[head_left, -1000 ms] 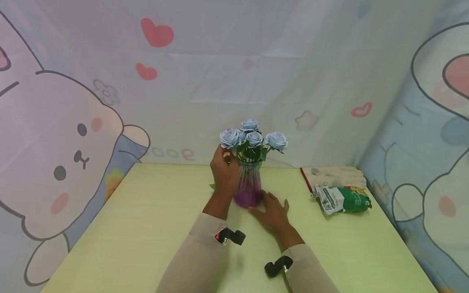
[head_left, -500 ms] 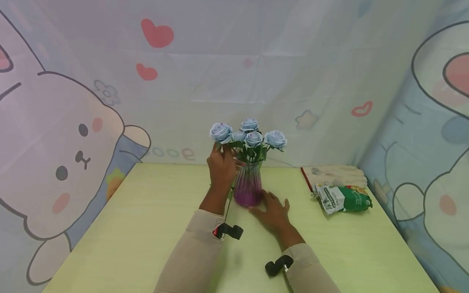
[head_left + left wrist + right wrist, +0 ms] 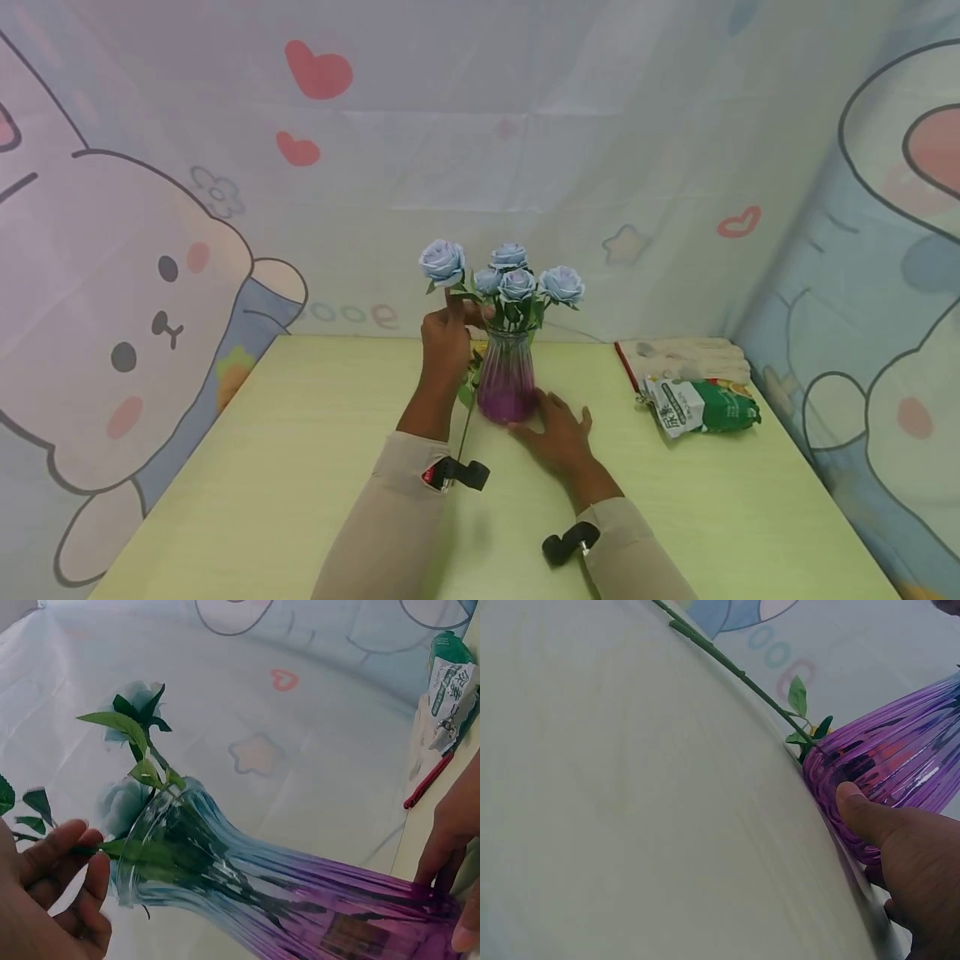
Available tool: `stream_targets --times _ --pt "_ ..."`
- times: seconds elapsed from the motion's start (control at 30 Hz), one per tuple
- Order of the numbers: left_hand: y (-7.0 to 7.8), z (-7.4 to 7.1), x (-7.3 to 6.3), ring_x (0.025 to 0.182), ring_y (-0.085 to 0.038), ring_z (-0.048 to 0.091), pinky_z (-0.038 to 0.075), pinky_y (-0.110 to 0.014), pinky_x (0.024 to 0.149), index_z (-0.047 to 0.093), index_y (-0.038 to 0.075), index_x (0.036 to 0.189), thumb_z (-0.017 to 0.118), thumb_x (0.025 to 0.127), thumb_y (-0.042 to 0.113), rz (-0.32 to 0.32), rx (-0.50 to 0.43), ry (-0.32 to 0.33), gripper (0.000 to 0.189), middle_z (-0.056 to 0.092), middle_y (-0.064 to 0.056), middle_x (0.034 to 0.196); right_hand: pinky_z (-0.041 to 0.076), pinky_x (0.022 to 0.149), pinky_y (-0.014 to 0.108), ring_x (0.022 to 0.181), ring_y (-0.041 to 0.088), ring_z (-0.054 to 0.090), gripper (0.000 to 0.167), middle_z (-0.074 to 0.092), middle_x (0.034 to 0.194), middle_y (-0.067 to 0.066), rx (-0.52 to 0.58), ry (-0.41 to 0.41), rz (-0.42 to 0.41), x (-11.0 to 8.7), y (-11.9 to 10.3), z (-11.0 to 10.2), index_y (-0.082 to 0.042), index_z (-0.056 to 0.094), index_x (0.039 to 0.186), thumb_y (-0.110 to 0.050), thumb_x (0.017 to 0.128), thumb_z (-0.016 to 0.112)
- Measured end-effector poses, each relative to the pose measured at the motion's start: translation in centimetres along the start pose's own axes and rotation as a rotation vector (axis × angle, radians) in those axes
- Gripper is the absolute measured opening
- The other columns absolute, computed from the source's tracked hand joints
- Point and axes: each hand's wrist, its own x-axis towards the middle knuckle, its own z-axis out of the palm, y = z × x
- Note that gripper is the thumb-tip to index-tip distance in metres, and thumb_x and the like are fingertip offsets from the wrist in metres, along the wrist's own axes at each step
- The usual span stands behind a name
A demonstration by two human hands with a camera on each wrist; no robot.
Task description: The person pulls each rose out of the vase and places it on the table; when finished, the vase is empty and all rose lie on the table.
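A glass vase (image 3: 507,379), clear above and purple below, stands upright holding several blue roses (image 3: 517,283). My left hand (image 3: 444,342) is beside its mouth, on the left. Its thumb and fingers pinch the leafy stem of a blue rose (image 3: 442,262), whose head stands apart from the bunch; in the left wrist view this stem (image 3: 84,850) passes between the fingertips right by the rim. My right hand (image 3: 558,437) grips the foot of the vase, thumb in front, as the right wrist view shows; its other fingers are partly hidden.
Left of the vase, a green stem (image 3: 727,664) with leaves and a bit of yellow lies on the pale yellow table (image 3: 315,467). At the back right are a green and white packet (image 3: 705,408), a red stick (image 3: 627,368) and pale gloves (image 3: 693,361). A printed cloth hangs behind.
My left hand has shifted left and slightly up with the rose, drawing its head away from the others. The stem on the table has come into view. My right hand stays at the vase.
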Motion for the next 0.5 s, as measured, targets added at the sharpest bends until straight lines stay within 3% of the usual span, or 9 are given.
stream_targets --times 0.13,0.2,0.33,0.5 --pt "-0.5 -0.7 -0.2 0.134 -0.036 0.068 0.041 -0.052 0.126 0.082 -0.005 0.11 0.047 0.119 0.029 0.029 -0.012 -0.07 0.05 0.08 -0.024 0.12 0.001 0.129 0.08 0.163 0.036 0.041 0.088 0.053 0.168 0.012 -0.009 0.001 0.002 0.1 0.0 -0.1 -0.015 0.044 0.168 -0.061 0.099 0.074" --pt "-0.8 -0.8 -0.2 0.139 -0.037 0.066 0.044 -0.052 0.126 0.079 -0.008 0.112 0.052 0.114 0.012 0.065 -0.049 -0.092 0.034 0.078 -0.026 0.124 0.0 0.13 0.079 0.163 0.036 0.041 0.088 0.053 0.168 0.012 -0.008 0.0 0.005 0.1 0.0 -0.1 -0.015 0.044 0.168 -0.062 0.099 0.073" --pt "-1.2 -1.0 -0.4 0.132 -0.039 0.071 0.054 -0.037 0.115 0.074 -0.013 0.116 0.056 0.107 -0.008 0.146 -0.117 -0.096 0.021 0.074 -0.032 0.126 -0.001 0.13 0.079 0.164 0.035 0.04 0.089 0.052 0.169 0.011 -0.01 -0.009 0.007 0.2 0.2 0.1 -0.016 0.043 0.169 -0.064 0.099 0.072" --pt "-1.5 -0.9 -0.3 0.119 -0.029 0.077 0.056 -0.029 0.114 0.074 -0.013 0.124 0.062 0.106 -0.009 0.172 -0.203 -0.024 0.022 0.071 -0.032 0.131 0.0 0.13 0.079 0.163 0.035 0.041 0.089 0.052 0.169 0.011 -0.015 -0.004 0.003 0.2 0.3 0.2 -0.017 0.043 0.169 -0.065 0.099 0.071"
